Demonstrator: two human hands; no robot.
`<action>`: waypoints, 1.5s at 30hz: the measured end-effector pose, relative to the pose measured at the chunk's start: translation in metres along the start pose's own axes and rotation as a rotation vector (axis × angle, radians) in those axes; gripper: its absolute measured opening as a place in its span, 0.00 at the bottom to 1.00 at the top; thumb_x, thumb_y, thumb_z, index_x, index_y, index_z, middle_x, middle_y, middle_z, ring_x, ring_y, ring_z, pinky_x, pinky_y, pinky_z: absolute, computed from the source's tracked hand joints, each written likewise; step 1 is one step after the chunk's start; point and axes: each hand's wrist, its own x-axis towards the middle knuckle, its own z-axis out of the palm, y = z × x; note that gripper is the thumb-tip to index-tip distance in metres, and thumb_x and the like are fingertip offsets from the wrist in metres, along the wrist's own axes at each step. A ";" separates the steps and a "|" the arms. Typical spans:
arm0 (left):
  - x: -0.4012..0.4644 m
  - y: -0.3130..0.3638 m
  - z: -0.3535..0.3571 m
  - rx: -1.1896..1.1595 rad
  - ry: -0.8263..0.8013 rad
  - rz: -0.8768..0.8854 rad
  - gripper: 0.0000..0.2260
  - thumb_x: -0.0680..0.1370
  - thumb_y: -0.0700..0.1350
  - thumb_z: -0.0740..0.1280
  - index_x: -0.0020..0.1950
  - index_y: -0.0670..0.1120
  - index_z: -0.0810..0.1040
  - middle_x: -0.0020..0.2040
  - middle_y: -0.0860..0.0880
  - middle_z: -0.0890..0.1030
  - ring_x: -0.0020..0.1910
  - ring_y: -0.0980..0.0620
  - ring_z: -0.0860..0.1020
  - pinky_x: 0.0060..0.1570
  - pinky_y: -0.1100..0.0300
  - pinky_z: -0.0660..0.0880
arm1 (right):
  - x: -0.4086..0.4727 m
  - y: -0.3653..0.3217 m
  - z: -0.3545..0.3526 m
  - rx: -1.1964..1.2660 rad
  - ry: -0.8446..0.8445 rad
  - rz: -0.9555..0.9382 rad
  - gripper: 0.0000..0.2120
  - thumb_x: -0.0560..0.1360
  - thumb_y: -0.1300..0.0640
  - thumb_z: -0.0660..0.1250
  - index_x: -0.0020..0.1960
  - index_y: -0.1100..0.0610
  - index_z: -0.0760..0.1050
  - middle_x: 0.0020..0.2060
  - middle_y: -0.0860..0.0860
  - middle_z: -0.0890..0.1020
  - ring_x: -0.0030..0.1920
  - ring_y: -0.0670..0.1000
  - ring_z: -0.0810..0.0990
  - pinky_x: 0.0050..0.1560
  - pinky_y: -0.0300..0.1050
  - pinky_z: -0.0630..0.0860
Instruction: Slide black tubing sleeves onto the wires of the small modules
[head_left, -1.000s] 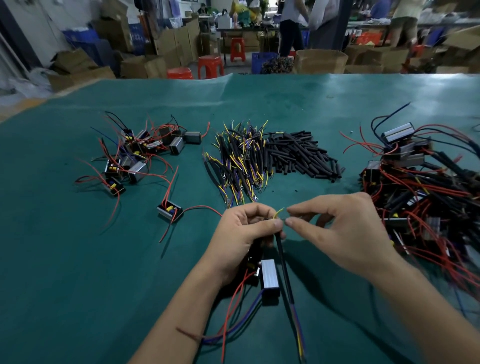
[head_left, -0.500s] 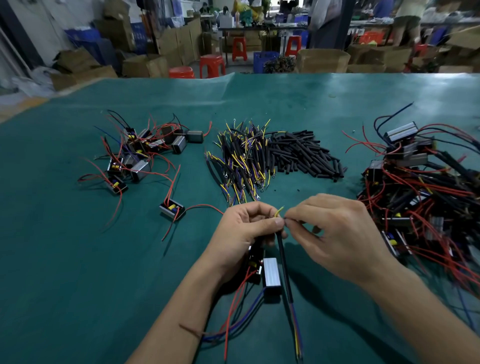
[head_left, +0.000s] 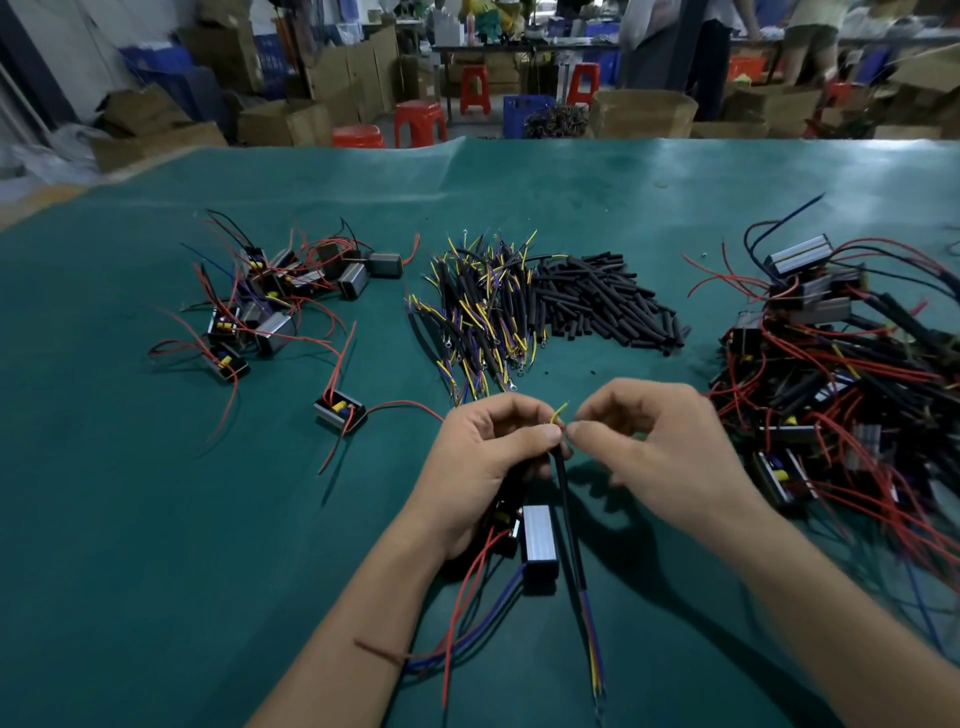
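My left hand (head_left: 483, 467) grips a small module (head_left: 539, 540) with a silver case against its palm and pinches the top of a black sleeved cable (head_left: 570, 525) between thumb and forefinger. A yellow wire tip (head_left: 559, 413) sticks up above that pinch. The cable hangs down toward me, with yellow, red and purple wires fanning out at its lower end. My right hand (head_left: 660, 457) is just right of the wire tip, thumb and forefinger pinched together at the cable's top end. What the fingertips hold is too small to make out.
On the green mat (head_left: 130, 519) lie a heap of bare modules with red wires (head_left: 270, 306) at left, one lone module (head_left: 340, 410), sleeved wire bundles (head_left: 483, 317) and loose black sleeves (head_left: 608, 301) in the middle, and a big tangle of modules (head_left: 841, 374) at right.
My right hand has drawn closer to the left, its fingertips curling in beside the yellow wire tip. The left hand has kept its grip on module and cable.
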 end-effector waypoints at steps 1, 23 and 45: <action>0.000 0.000 0.000 -0.015 0.006 -0.006 0.06 0.77 0.32 0.68 0.44 0.41 0.80 0.37 0.45 0.83 0.31 0.57 0.78 0.34 0.67 0.75 | 0.000 0.002 -0.003 -0.154 0.063 -0.159 0.04 0.70 0.58 0.77 0.39 0.52 0.82 0.31 0.44 0.82 0.32 0.47 0.79 0.34 0.39 0.76; -0.001 -0.003 -0.001 0.052 -0.025 0.068 0.05 0.74 0.32 0.73 0.45 0.42 0.83 0.40 0.44 0.84 0.35 0.54 0.79 0.39 0.64 0.78 | 0.005 -0.006 -0.004 0.417 -0.202 0.422 0.13 0.73 0.65 0.69 0.30 0.59 0.80 0.25 0.52 0.73 0.26 0.49 0.70 0.23 0.43 0.70; 0.002 -0.002 -0.002 -0.079 0.044 0.030 0.06 0.67 0.39 0.74 0.43 0.42 0.81 0.38 0.45 0.83 0.33 0.53 0.78 0.36 0.65 0.77 | -0.003 0.005 -0.003 -0.375 0.032 -0.458 0.03 0.76 0.61 0.74 0.43 0.57 0.82 0.37 0.48 0.81 0.38 0.50 0.79 0.40 0.43 0.74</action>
